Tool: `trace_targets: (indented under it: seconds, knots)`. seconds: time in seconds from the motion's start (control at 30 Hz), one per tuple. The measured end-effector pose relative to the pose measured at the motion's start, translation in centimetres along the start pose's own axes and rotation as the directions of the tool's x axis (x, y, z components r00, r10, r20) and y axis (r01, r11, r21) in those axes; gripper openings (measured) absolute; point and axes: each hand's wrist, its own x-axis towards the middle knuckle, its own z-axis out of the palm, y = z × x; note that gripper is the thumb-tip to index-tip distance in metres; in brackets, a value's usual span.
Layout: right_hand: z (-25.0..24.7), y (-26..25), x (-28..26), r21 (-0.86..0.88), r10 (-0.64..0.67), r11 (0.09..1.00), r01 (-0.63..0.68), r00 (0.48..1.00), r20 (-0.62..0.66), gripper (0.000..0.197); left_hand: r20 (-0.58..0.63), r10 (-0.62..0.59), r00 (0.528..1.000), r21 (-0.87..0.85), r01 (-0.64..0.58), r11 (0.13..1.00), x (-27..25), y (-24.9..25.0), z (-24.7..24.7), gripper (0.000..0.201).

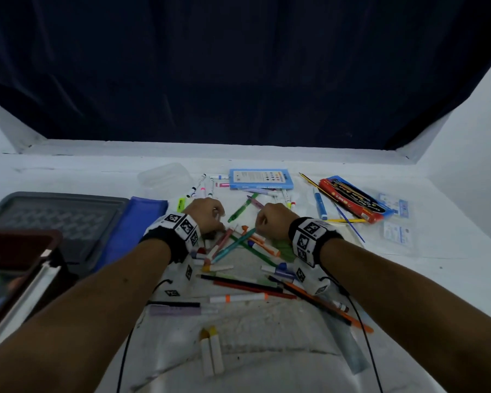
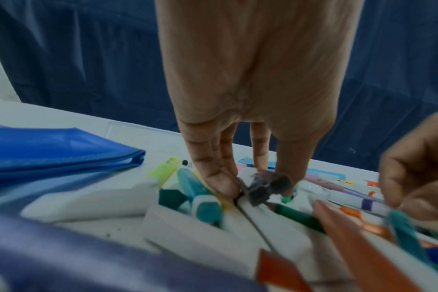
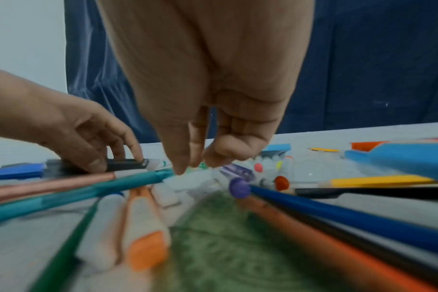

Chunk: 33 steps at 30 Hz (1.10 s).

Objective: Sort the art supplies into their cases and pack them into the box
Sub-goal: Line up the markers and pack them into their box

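Note:
Loose markers, pens and pencils (image 1: pixel 247 268) lie piled on the white table in front of me. My left hand (image 1: pixel 216 222) reaches down into the pile's far left side and pinches a black-capped marker (image 3: pixel 128 164) between thumb and fingers; the left wrist view shows its dark end (image 2: pixel 265 186) at my fingertips. My right hand (image 1: pixel 260 226), fingers curled, pinches the far end of a teal pen (image 3: pixel 93 189) that slants back toward me across the pile. A blue marker case (image 1: pixel 260 178) and a red pencil box (image 1: pixel 352 199) lie behind the hands.
A blue zip pouch (image 1: pixel 133 222) and a grey lidded box (image 1: pixel 60 219) sit on the left, with a clear plastic case (image 1: pixel 165 177) behind them. A dark red case (image 1: pixel 17 251) stands at the near left. Small packets (image 1: pixel 397 231) lie at the right. Cables trail from my wrists.

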Motion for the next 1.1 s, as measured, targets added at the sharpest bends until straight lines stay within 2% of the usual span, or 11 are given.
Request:
trace_targets:
  seconds: [0.1,0.2,0.33,0.5,0.57,0.63,0.67,0.8,0.9,1.0,1.1]
  knots:
    - [0.3,-0.9,-0.1,-0.038,-0.006,0.999,0.008,0.998,0.055,0.029,0.008,0.029,1.0,-0.023,-0.029,0.999,-0.6,1.0,0.2,0.028]
    - [0.2,-0.9,-0.3,-0.053,0.038,0.998,-0.035,0.997,0.061,0.044,-0.002,0.117,0.993,0.005,-0.117,0.993,-1.2,2.6,0.1,0.023]
    - [-0.6,0.1,-1.2,-0.09,0.14,0.986,-0.14,0.99,-0.01,0.02,0.131,0.25,0.959,0.001,-0.252,0.968,-2.0,5.4,0.3,0.02]
    - [-2.0,2.2,-3.6,0.038,0.199,0.98,-0.197,0.978,-0.059,0.018,0.271,0.269,0.924,0.176,-0.323,0.93,-1.9,7.5,1.9,0.027]
    - [-2.3,2.9,-4.9,0.09,0.21,0.974,-0.206,0.977,-0.045,0.014,0.274,0.28,0.92,0.24,-0.348,0.906,-2.0,8.0,2.3,0.026]
    - [-2.3,3.3,-6.1,0.166,0.203,0.968,-0.189,0.977,-0.067,0.037,0.273,0.308,0.911,0.277,-0.381,0.882,-2.2,8.3,2.6,0.025]
    - [-2.2,3.3,-6.8,0.218,0.212,0.957,-0.189,0.974,-0.085,0.041,0.271,0.315,0.909,0.273,-0.387,0.881,-2.3,8.4,2.6,0.022]
    - [-1.6,2.8,-9.5,0.323,0.224,0.93,-0.174,0.966,-0.126,0.033,0.235,0.337,0.912,0.183,-0.382,0.906,-3.2,8.4,2.1,0.017]
    - [-0.6,1.9,-11.3,0.315,0.192,0.938,-0.149,0.975,-0.112,0.032,0.177,0.348,0.92,0.102,-0.369,0.924,-4.5,8.0,1.7,0.019]
    - [0.6,0.6,-13.0,0.307,0.147,0.945,-0.113,0.985,-0.09,0.034,0.106,0.356,0.928,-0.021,-0.356,0.934,-6.3,7.2,1.5,0.031]
    - [2.1,-1.0,-14.6,0.31,0.092,0.948,-0.069,0.994,-0.06,0.027,0.084,0.356,0.931,-0.061,-0.352,0.934,-8.9,5.7,1.6,0.025]
